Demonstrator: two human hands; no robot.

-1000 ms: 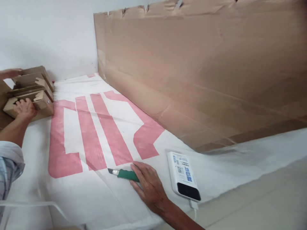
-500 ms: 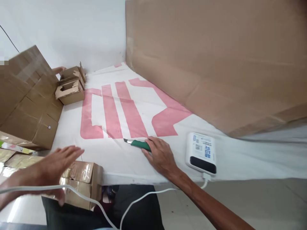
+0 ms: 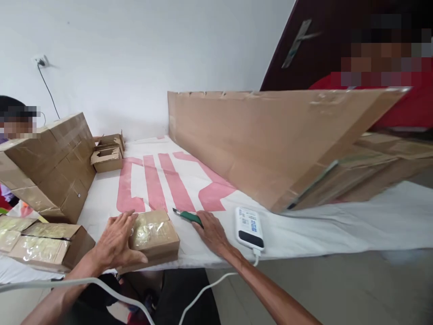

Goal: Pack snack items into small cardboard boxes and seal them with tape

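My left hand (image 3: 117, 239) grips the left end of a small cardboard box (image 3: 155, 234), its thumb along the near side and its fingers over the top and far edge. Shiny clear tape covers the top of this box, which sits at the table's front edge. A green utility knife (image 3: 189, 217) is in my right hand (image 3: 211, 232), resting low over the cloth just right of the box. Its blade end points left, toward the box's far right corner. The palm side of my right hand is hidden.
More taped boxes (image 3: 43, 243) stand in a row at left, before a large carton (image 3: 57, 167). Small opened boxes (image 3: 108, 158) lie behind. A big cardboard sheet (image 3: 230, 135) stands across the right. A white device (image 3: 249, 228) trails a cable (image 3: 206, 295). Two people are across the table.
My left hand, raised and apart before, now holds the small box, which stands further right, away from the row. The knife stays in my right hand. The view has tilted up, revealing people and a door.
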